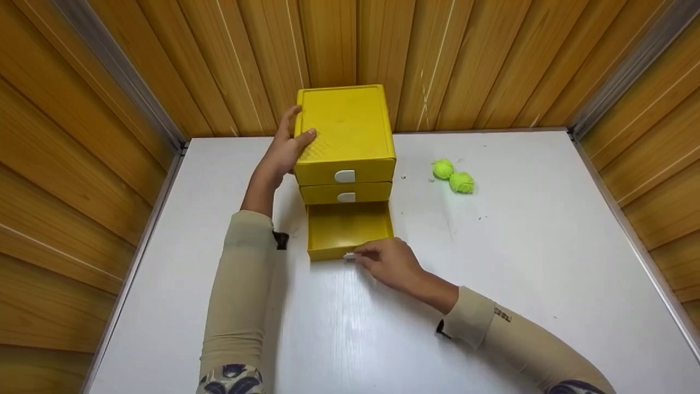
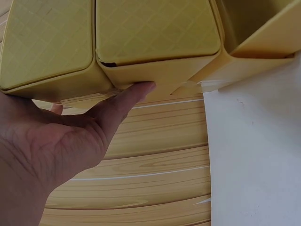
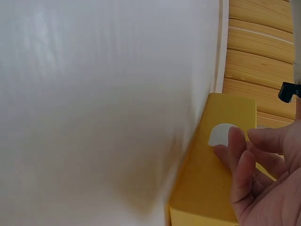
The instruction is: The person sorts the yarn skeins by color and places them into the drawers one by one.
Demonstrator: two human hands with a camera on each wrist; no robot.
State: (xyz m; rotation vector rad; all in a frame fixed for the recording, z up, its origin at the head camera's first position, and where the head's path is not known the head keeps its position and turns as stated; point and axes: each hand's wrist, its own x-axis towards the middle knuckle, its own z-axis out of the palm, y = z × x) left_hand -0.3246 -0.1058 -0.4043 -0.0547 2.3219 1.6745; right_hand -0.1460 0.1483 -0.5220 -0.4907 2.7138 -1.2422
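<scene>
A yellow drawer cabinet (image 1: 344,126) stands towards the back of the white table, with white tab handles on its drawers. Its bottom drawer (image 1: 350,224) is pulled out, and nothing shows inside; the two drawers above are closed. My left hand (image 1: 287,150) rests against the cabinet's left side near the top. In the left wrist view the thumb (image 2: 124,101) lies extended along the cabinet. My right hand (image 1: 391,262) pinches the bottom drawer's tab handle (image 3: 221,135) at the drawer's front. The tips of the left fingers are partly hidden behind the cabinet.
Two bright yellow-green balls (image 1: 453,176) lie side by side on the table, right of the cabinet. Small dark specks dot the white tabletop (image 1: 525,257). Wood-patterned panels (image 1: 476,60) enclose the table at the back and both sides.
</scene>
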